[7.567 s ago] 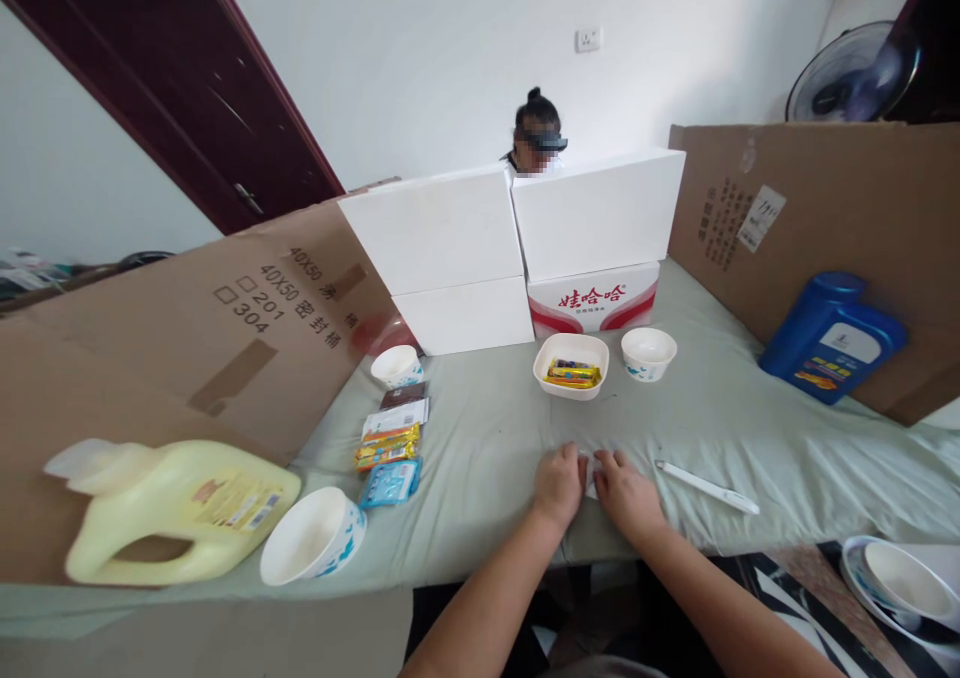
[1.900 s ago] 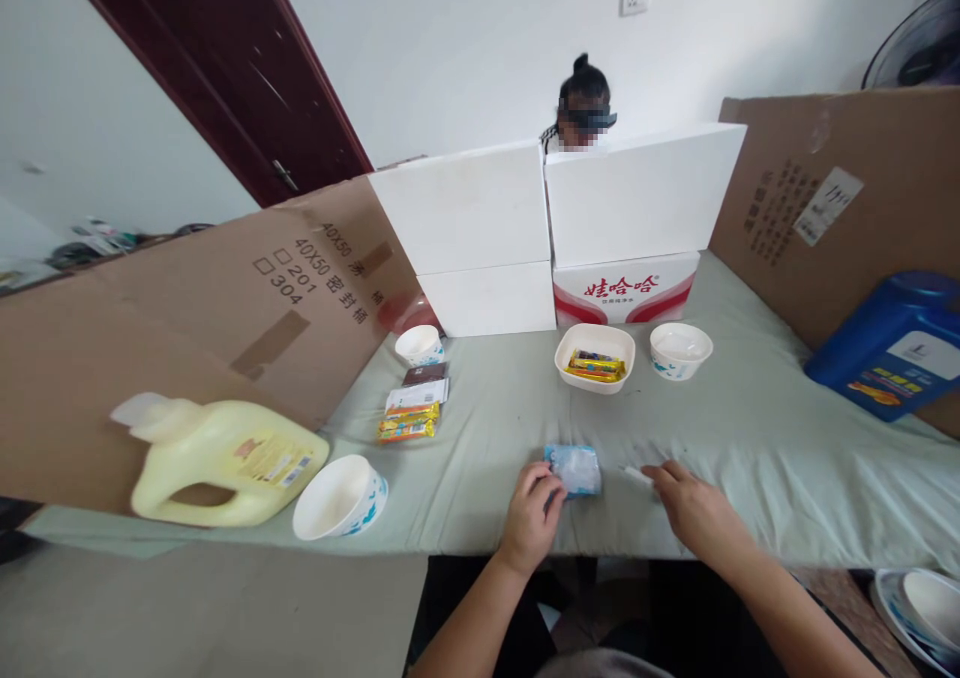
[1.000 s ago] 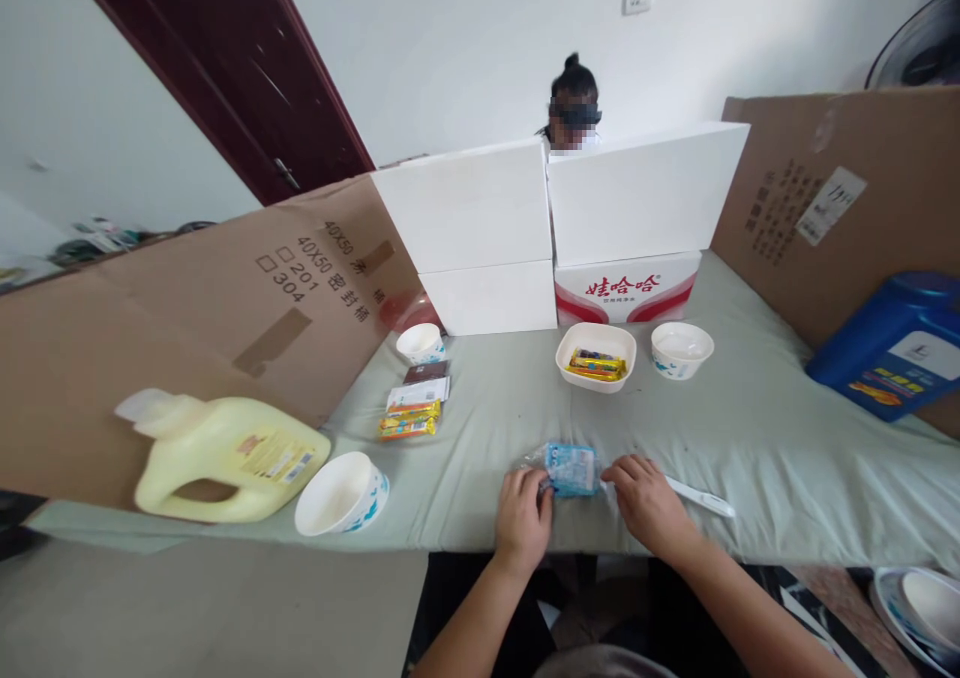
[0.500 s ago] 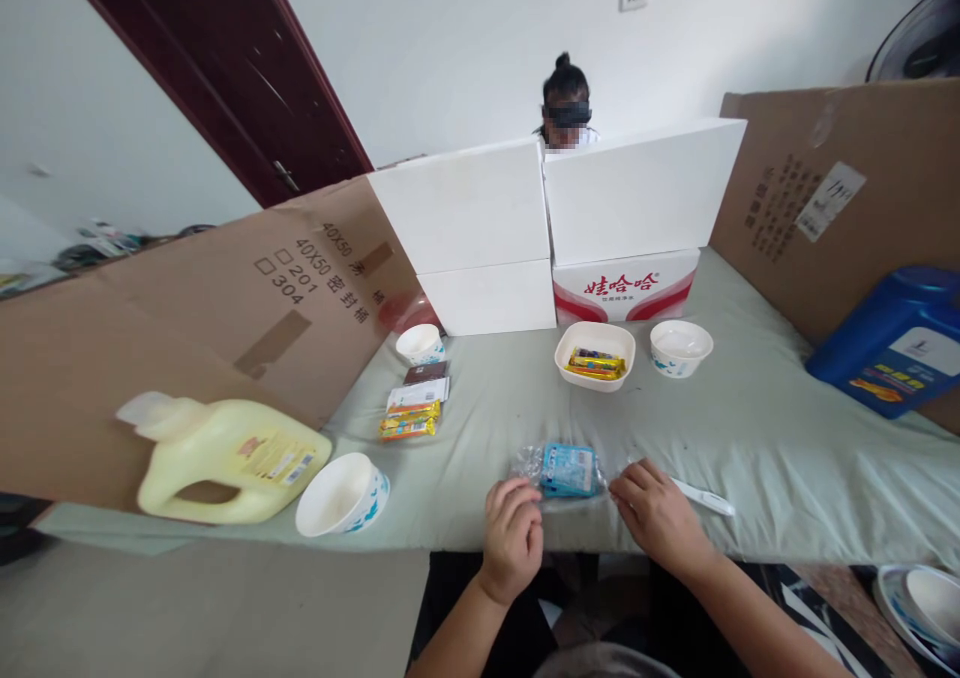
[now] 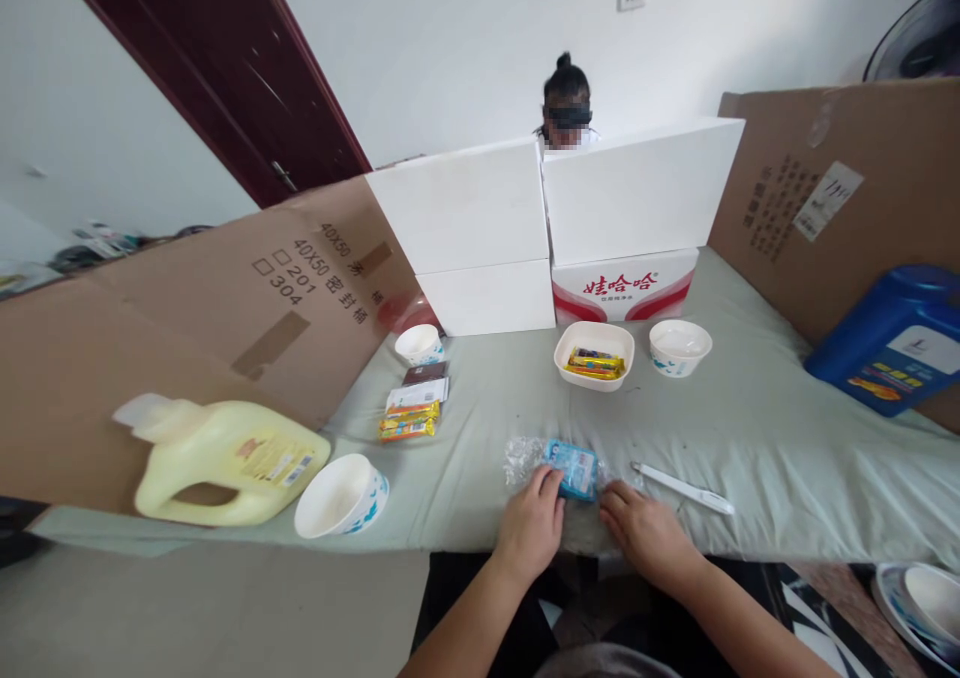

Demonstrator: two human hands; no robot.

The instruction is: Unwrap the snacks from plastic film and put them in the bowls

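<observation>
Blue packet (image 5: 573, 466) flat, long axis left-right

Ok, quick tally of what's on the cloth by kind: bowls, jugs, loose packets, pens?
Bowls: 4
Jugs: 2
Loose packets: 4
Pens: 1
Total: 11

I see a light blue packet (image 5: 572, 466) in clear wrap on the pale green cloth (image 5: 750, 428). At my nine o'clock sits a pale yellow jug (image 5: 225, 455); at two o'clock, a deep blue jug (image 5: 885, 343). Yellow wrappers (image 5: 594, 363) fill the white bowl (image 5: 559, 356) at twelve.
</observation>
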